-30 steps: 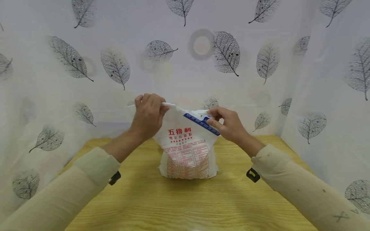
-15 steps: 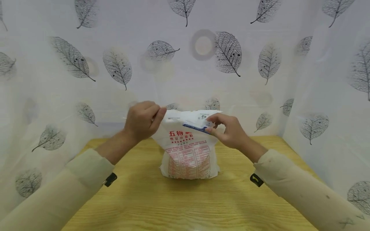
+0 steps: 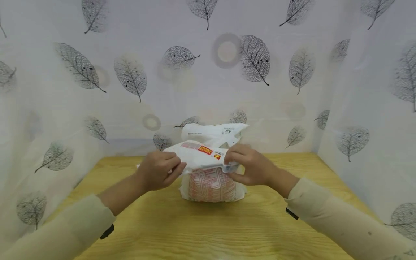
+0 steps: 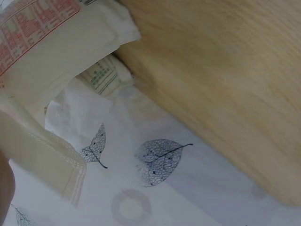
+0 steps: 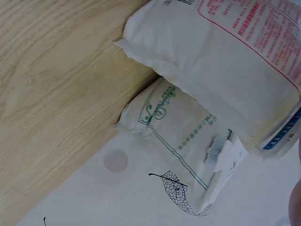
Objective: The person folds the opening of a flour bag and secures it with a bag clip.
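A white flour bag with red print stands upright on the table. Its top is turned down toward me, showing a face with red and yellow labels. At the left end of that fold, my left hand pinches the bag. My right hand grips the right end, fingers over the fold and thumb beneath. A blue strip with white marks shows along the bag's edge in the right wrist view. Only slivers of the hands enter the wrist views.
Close behind the flour bag stands a second white bag, with green print in the right wrist view. The wooden table is bordered by a white curtain with leaf prints at the back and both sides.
Both hands have come down and toward me, the left one more, folding the flour bag's top forward. The labelled face and the bag behind now show; the red title is covered.
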Demonstrator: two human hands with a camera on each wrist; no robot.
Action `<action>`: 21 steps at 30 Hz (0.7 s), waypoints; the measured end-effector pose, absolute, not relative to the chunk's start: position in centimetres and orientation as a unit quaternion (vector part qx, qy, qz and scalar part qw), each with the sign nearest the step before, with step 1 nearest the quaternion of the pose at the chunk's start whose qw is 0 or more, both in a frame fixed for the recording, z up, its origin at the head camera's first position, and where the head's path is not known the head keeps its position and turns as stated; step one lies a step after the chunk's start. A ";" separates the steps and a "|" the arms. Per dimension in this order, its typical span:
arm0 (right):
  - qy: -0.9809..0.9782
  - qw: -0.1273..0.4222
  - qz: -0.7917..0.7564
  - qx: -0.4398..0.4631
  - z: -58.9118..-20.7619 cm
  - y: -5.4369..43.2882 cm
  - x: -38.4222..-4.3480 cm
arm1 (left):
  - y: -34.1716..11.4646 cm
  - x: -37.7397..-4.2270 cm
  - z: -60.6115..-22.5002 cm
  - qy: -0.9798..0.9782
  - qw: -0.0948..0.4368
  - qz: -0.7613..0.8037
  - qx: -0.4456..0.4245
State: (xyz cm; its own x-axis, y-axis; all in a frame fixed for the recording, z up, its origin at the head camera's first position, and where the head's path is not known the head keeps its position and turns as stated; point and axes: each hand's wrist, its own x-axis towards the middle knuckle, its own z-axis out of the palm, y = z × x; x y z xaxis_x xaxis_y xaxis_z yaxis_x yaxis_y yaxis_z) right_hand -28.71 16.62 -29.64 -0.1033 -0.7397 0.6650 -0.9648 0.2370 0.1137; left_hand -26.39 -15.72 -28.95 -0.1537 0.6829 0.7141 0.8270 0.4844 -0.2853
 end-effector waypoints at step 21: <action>-0.770 0.403 0.146 0.473 -32.1 19.0 -28.6 | -16.7 -25.5 -34.3 -0.823 0.368 -0.172 -0.397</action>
